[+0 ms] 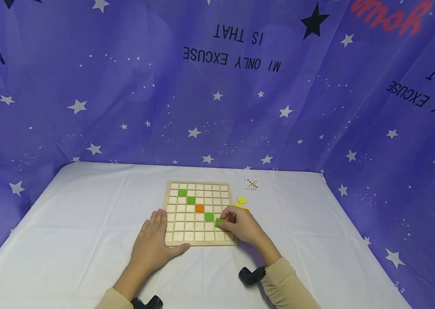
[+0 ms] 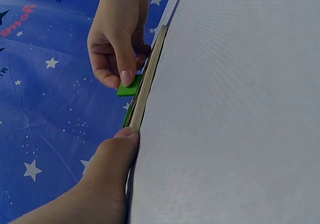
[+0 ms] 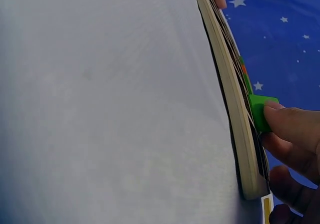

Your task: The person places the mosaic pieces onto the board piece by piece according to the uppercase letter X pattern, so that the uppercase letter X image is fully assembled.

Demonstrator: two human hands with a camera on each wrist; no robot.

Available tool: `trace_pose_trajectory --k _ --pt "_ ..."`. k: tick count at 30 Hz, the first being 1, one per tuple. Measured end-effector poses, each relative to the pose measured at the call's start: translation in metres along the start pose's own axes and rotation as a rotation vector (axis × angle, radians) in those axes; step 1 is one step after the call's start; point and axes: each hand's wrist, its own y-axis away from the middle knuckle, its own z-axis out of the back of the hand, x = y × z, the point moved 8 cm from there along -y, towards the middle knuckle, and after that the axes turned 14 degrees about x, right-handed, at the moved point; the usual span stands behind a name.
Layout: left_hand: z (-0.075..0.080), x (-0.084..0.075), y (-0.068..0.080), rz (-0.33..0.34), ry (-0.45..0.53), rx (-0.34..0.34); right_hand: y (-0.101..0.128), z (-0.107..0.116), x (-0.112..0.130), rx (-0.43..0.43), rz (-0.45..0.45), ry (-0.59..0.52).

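Note:
A wooden grid board lies on the white tablecloth, with three green tiles and one orange tile set along a diagonal. My right hand pinches another green tile and holds it tilted over a cell at the board's lower right; the same green tile shows in the right wrist view and again as the green tile in the left wrist view. My left hand rests flat on the board's left front corner, thumb along its front edge.
A few yellow tiles lie just right of the board. A small printed pattern card sits beyond them. A blue starry curtain walls in the table on three sides. Bare white cloth stretches left of the board.

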Motion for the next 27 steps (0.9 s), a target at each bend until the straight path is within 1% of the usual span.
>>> trace_pose_trajectory --k 6,17,20,27 --pt "-0.0004 0.0001 -0.0007 0.005 -0.003 0.003 0.0011 -0.0034 0.0014 0.021 -0.007 0.029" --pt "-0.0013 0.0005 -0.0011 -0.001 -0.005 -0.002 0.0052 -0.0037 0.0039 0.024 -0.008 0.117" --pt "-0.0016 0.0005 -0.0013 -0.001 -0.006 -0.001 0.0055 -0.0040 0.0043 0.030 -0.007 0.124" --pt "-0.0014 0.0003 -0.0011 -0.001 0.001 -0.003 0.0078 -0.0020 0.0077 0.076 0.010 0.145"
